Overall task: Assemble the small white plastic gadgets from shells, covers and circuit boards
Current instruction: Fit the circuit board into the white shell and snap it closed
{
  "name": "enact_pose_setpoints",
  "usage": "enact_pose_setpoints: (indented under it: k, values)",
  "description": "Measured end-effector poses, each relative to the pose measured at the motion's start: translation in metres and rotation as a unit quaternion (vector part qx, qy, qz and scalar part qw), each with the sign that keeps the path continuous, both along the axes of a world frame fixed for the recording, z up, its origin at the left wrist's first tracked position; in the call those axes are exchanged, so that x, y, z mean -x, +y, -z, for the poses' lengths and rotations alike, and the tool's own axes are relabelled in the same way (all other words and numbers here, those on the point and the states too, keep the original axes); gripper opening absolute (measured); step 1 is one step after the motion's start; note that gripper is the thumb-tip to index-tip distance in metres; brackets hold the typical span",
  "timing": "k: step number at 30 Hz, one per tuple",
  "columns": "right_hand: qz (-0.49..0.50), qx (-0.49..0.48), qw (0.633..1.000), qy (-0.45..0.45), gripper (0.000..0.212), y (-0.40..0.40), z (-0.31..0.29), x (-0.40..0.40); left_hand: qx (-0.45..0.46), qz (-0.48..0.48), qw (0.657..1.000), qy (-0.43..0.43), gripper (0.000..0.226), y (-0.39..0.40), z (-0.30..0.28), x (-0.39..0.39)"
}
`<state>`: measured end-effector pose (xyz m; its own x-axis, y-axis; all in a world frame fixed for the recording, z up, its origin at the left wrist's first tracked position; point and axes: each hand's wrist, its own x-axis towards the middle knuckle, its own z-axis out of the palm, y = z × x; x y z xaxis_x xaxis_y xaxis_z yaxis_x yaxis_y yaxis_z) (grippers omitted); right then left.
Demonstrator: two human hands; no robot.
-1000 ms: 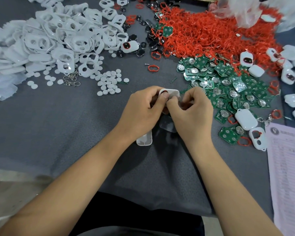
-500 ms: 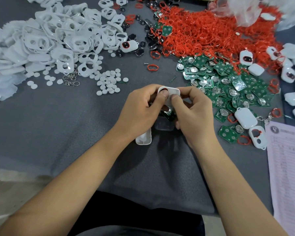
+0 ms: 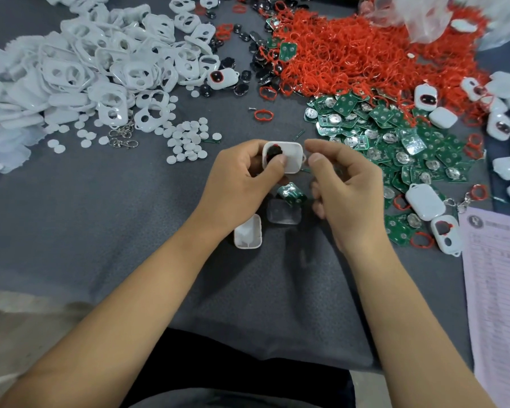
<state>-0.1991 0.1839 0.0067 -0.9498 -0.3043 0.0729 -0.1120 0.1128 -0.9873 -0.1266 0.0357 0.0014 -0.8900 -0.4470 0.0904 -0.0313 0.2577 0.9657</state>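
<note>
White shell [image 3: 289,159], glossy rounded-rectangle plastic with a dark insert at one end, held above the grey cloth worktop [image 3: 100,216]. Left hand [image 3: 242,184] grips it, thumb across its face. Right hand [image 3: 345,187] just beside, fingers loosely curled, holding nothing visible. Below: small green circuit board [image 3: 292,194], clear cover [image 3: 283,213], another white shell [image 3: 248,232] partly hidden by the left wrist. Tangled red rings [image 3: 365,51] far right; printed sheet [image 3: 501,290] cut off, text unreadable.

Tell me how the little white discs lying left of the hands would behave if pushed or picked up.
The white discs look thin, flat and light, so a push would probably scatter them, sliding rather than rolling. They lie flat on the grey cloth; pinching one up may be fiddly.
</note>
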Motion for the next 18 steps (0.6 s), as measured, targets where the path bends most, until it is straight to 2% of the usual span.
enact_pose_setpoints:
  k: [7, 11, 14, 18]
  values:
    - [0.040, -0.014, 0.999, 0.026, 0.020, 0.008, 0.000, 0.007, -0.029, -0.017, 0.999, -0.006, 0.016, -0.004, 0.001, 0.001]
    - [0.044, -0.072, 0.990, 0.112, 0.024, 0.014, -0.001, 0.007, -0.096, -0.015, 0.995, 0.010, 0.016, -0.007, 0.002, 0.002]
    - [0.027, -0.126, 0.977, 0.170, 0.017, 0.016, 0.001, 0.006, -0.145, -0.017, 0.989, 0.022, 0.017, -0.009, 0.002, 0.003]
    - [-0.038, -0.194, 0.962, 0.190, 0.012, 0.018, 0.002, 0.004, -0.162, -0.036, 0.986, 0.031, 0.019, -0.007, -0.001, 0.003]
